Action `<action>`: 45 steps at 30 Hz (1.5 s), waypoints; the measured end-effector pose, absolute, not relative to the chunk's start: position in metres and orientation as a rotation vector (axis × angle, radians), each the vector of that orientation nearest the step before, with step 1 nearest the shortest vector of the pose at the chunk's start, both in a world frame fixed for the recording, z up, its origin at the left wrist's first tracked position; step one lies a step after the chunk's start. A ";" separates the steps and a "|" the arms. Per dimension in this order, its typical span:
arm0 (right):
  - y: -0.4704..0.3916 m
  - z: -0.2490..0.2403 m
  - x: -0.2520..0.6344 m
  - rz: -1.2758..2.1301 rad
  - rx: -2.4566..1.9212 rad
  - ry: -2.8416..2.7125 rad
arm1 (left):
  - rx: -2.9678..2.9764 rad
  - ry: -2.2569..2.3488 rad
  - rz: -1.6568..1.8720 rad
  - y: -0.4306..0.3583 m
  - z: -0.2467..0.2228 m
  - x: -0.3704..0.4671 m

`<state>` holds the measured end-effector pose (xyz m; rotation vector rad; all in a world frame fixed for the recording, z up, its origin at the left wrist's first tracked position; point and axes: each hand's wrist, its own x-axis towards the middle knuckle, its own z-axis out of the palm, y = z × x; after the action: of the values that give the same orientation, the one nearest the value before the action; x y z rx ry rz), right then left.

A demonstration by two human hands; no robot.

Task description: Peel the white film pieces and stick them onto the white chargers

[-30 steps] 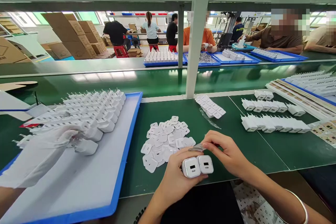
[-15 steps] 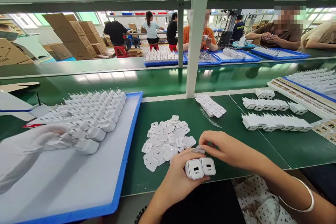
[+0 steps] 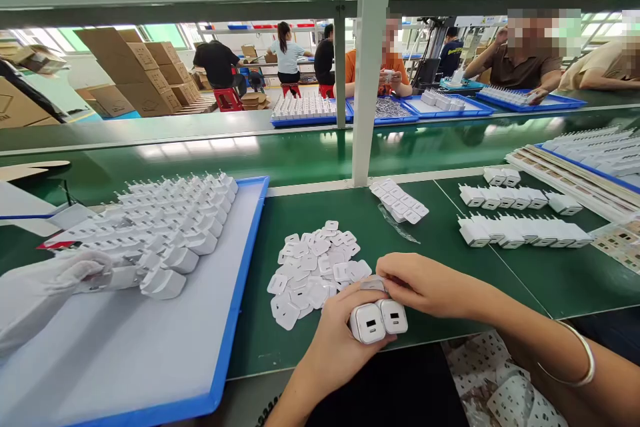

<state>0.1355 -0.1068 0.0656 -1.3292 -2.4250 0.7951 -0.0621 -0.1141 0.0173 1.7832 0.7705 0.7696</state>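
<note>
My left hand (image 3: 330, 327) is wrapped round two white USB wall chargers (image 3: 367, 323), side by side, their port faces turned toward me. Above them, by the left fingertips, is a thin greyish-white sticker (image 3: 372, 285). My right hand (image 3: 425, 283) is closed, its thumb and fingers pinching at that sticker's right edge; the exact contact is partly hidden. Just beyond my left hand, a loose heap of white rounded-square stickers with port cut-outs (image 3: 313, 270) lies on the green bench (image 3: 260, 347).
A blue-rimmed tray (image 3: 235, 300) of chargers stands at left, where a co-worker's gloved hand (image 3: 80, 273) grips one. Rows of chargers (image 3: 520, 230) and a sticker sheet (image 3: 400, 201) lie at right and behind. A post (image 3: 367, 93) rises at the bench's back edge.
My hands stay almost in place, the right fingers closing in further at the sticker. The co-worker's gloved hand has shifted slightly down at the tray. The view has moved slightly.
</note>
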 end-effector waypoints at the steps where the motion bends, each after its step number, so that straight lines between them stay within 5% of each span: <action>1: -0.106 0.064 0.136 0.801 -1.317 -2.426 | 1.783 0.775 0.772 -0.114 0.018 -0.063; 10: -0.109 0.059 0.144 1.018 -1.182 -2.234 | 1.752 0.804 0.772 -0.115 0.018 -0.064; 19: -0.109 0.041 0.137 0.761 -1.232 -2.193 | 1.805 0.772 0.801 -0.115 0.015 -0.062; 28: -0.112 0.050 0.158 1.248 -1.354 -1.767 | 1.738 0.812 0.847 -0.114 0.015 -0.063; 45: -0.174 0.021 0.132 1.149 -1.354 -1.039 | 2.194 0.890 1.380 -0.119 -0.009 -0.067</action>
<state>0.1316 -0.1744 0.0208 -1.3539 -1.0386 1.1491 -0.0668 -0.1186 -0.0092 2.1942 0.8904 1.3800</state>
